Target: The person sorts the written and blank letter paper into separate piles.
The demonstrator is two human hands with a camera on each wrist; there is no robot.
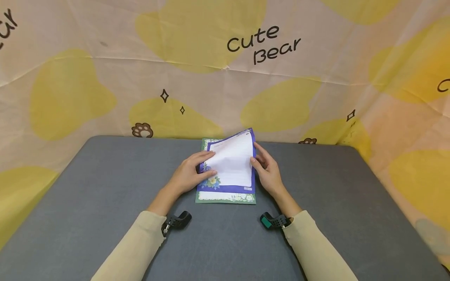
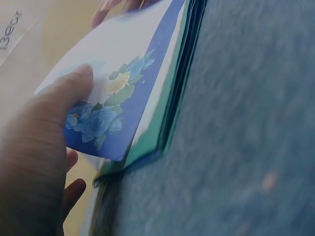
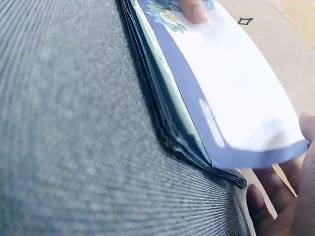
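Half-closed, the left hand (image 1: pixel 191 171) and right hand (image 1: pixel 269 171) pinch opposite edges of the blue-bordered sheet (image 1: pixel 233 164), bowed over the green-bordered papers (image 1: pixel 214 196) on the table (image 1: pixel 105 203), seemingly aligning it, which calls for lowering it evenly.

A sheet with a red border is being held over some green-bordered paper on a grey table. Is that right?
Not quite: the sheet's border is blue-purple, not red, as the head view shows. The rest is right: it is held over green-bordered paper on a grey table.
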